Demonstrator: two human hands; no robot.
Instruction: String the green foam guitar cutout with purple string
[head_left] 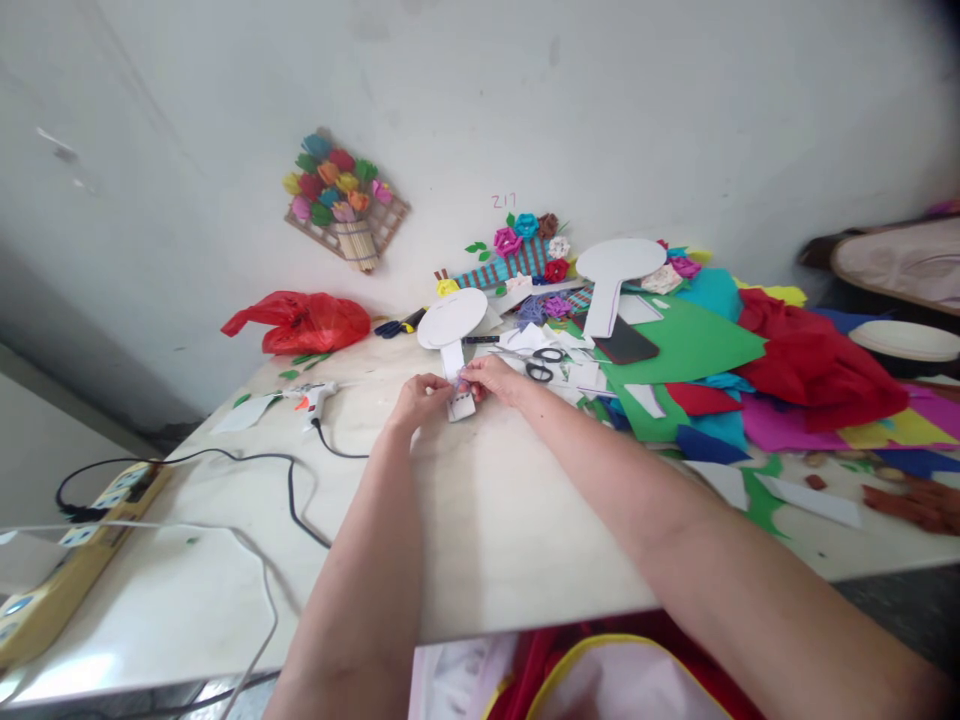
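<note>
A white paddle-shaped cutout [452,318], with an oval head and a narrow handle, lies on the table in front of me. My left hand [424,398] pinches the left edge of its handle. My right hand [486,380] has its fingers closed at the handle's right edge, near small dark marks on its lower end. What lies between the fingertips is too small to make out. A second white cutout [621,262] of similar shape rests to the right, over a dark flat object [628,342]. Black-handled scissors [541,366] lie among white scraps beside my right hand.
A white glue gun [319,400] with a black cord lies left, near a red plastic bag [300,322]. A power strip [112,535] and cables cross the left side. Green sheet [694,340], red cloth [817,360] and coloured pieces cover the right. Paper flowers [525,240] stand by the wall.
</note>
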